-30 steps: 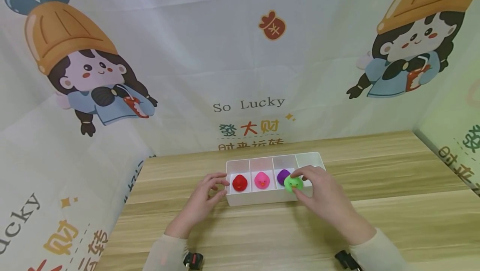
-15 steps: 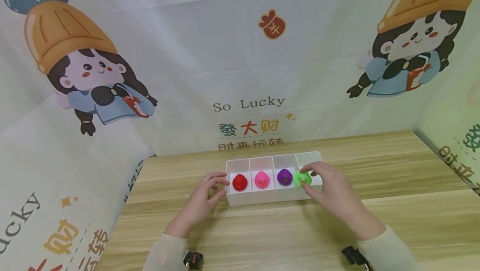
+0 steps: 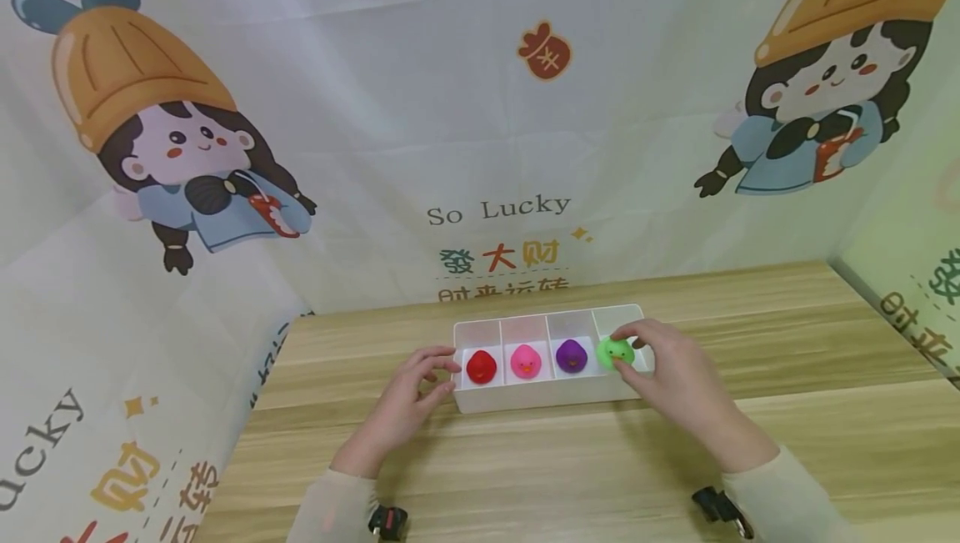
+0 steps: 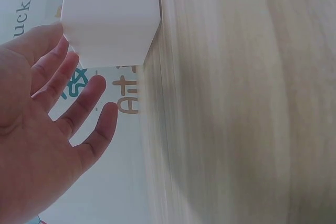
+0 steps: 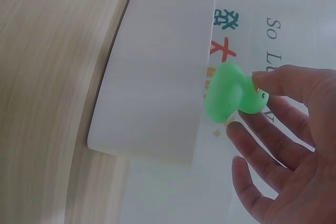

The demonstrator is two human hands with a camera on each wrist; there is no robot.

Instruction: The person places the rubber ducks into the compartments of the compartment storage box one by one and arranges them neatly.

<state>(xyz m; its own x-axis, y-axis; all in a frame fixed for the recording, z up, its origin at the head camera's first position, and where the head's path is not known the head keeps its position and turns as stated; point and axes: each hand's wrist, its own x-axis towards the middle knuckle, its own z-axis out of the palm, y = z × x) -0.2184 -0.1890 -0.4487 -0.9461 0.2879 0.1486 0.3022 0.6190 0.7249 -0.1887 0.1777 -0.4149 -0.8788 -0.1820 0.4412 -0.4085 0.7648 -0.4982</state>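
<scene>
The green duck [image 3: 615, 352] is sitting upright in the right hand [image 3: 672, 374], its face turned toward the person, over the rightmost compartment of the white divider tray [image 3: 525, 397]. The grip is closing on it, thumb and forefinger pinching its head, the other fingers [image 5: 273, 140] spreading loose. To that grip's left, purple [image 3: 572, 354], pink [image 3: 525, 361] and red [image 3: 481, 366] ducks are each filling one compartment. The left hand [image 3: 408, 397] is resting relaxed-fingered at the tray's left end. Bare table [image 3: 787, 409] is lying beyond the right hand.
</scene>
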